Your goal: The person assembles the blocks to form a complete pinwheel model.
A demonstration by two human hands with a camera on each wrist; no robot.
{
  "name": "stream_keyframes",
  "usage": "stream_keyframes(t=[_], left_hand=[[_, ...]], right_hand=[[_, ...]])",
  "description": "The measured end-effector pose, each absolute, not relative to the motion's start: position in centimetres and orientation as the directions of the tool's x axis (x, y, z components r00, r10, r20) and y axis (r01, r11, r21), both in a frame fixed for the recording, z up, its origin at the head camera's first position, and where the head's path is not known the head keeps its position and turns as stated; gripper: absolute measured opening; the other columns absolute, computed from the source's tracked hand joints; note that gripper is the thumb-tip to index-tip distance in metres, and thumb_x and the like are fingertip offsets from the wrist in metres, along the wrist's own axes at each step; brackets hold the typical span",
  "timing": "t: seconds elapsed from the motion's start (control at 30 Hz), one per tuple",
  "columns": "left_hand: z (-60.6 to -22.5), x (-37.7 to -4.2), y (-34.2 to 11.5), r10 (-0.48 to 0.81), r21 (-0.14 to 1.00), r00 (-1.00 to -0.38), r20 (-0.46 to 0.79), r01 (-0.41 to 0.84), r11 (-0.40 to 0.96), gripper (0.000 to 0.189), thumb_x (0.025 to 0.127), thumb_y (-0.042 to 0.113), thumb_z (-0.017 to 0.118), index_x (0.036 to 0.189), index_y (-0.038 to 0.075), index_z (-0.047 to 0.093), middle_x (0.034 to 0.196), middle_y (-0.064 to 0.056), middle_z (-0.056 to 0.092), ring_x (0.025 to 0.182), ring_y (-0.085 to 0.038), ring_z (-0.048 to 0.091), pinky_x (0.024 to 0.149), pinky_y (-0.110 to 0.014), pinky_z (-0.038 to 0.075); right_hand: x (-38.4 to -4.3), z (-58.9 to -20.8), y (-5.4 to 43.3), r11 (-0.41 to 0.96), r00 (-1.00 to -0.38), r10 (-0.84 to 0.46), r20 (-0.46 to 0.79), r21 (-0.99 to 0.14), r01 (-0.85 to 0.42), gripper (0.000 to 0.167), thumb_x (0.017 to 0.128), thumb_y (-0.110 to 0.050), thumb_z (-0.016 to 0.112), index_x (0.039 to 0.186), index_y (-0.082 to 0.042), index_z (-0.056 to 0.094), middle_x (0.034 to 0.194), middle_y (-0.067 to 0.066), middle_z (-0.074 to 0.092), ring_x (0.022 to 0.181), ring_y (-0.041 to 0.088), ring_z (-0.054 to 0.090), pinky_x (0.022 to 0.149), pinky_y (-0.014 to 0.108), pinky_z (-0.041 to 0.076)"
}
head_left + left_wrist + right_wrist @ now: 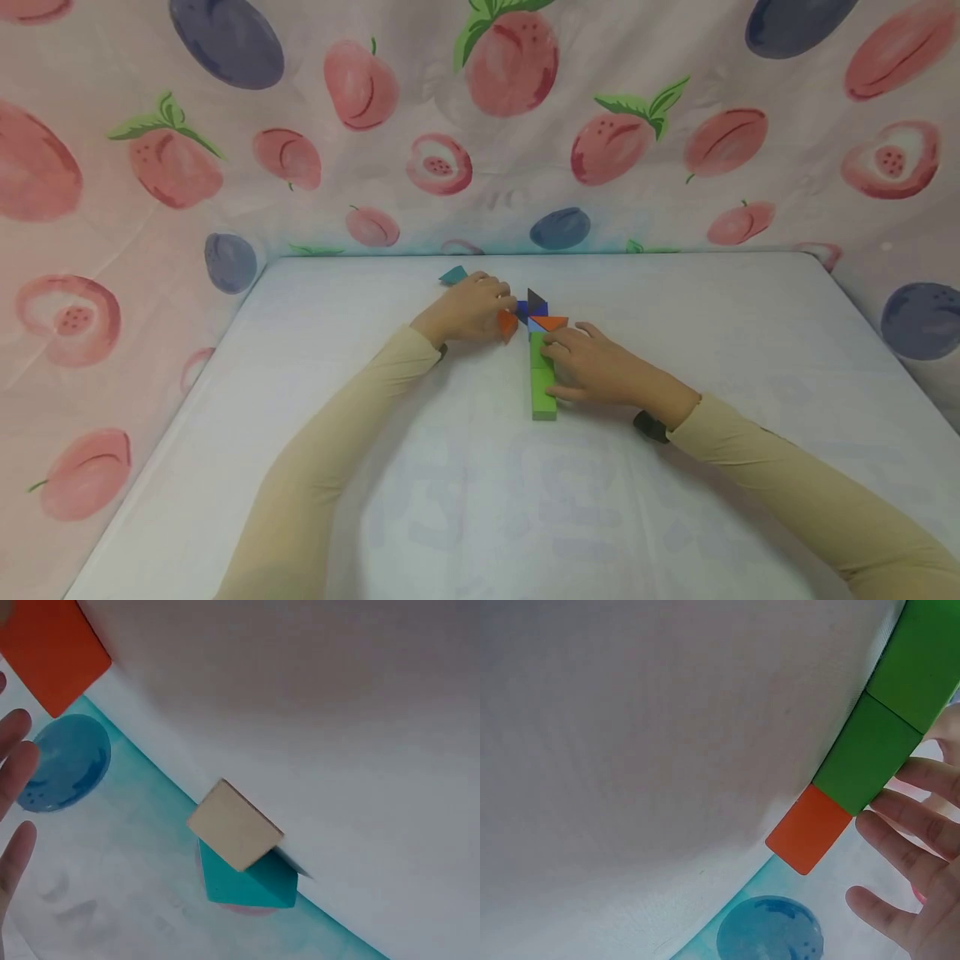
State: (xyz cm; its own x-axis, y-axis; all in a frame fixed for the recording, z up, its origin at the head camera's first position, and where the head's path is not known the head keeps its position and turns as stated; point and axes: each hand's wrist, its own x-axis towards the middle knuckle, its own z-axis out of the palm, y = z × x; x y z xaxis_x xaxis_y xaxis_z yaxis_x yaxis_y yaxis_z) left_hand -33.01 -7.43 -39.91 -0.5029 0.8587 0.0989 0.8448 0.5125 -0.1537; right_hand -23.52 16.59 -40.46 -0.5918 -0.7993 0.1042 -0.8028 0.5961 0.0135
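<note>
My left hand [467, 310] is at the left of a small pinwheel of blocks, its thumb and fingers pinching an orange triangular block [507, 326]. The pinwheel has dark blue blocks [537, 309], a dark triangular block [535, 299], a light blue block [534, 326] and a second orange triangular block [551, 322]. From it two green blocks [543, 392] run end to end toward me. My right hand [600, 367] lies along their right side, fingertips touching. In the right wrist view, loosely extended fingers [904, 844] meet the green blocks [870, 754] beside the orange block [808, 829].
A teal block [453, 275] with a bare wood face [235, 825] lies behind my left hand, near the table's far edge. The white table [420, 500] ends at a hanging cloth [510, 167] printed with fruit.
</note>
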Motion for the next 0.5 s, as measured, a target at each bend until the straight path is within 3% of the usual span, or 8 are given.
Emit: stream_keyframes(t=[0.23,0.5], left_hand=[[-40.2,-33.0,-7.0,0.863,-0.229,-0.496,0.096,0.833,0.504,0.026,0.089,0.004,0.057,0.109,0.019,0.065,0.106,-0.001,0.066,0.103,-0.02,0.06,0.105,-0.037,0.038],[-40.2,-33.1,-6.2,0.86,-0.222,-0.501,0.093,0.832,0.509,0.027,0.089,0.001,0.056,0.106,0.02,0.066,0.105,-0.001,0.068,0.103,-0.019,0.061,0.105,-0.036,0.038]], right_hand=[[-23.5,-40.3,16.6,0.592,-0.588,-0.802,0.109,0.013,-0.806,0.057,0.085,-0.047,0.063,0.12,-0.002,0.058,0.121,0.013,0.058,0.117,0.026,0.052,0.1,0.057,0.038],[-23.5,-40.4,16.6,0.598,-0.596,-0.798,0.095,0.0,-0.801,0.056,0.086,-0.047,0.061,0.12,-0.002,0.058,0.122,0.012,0.058,0.117,0.025,0.051,0.101,0.056,0.037]])
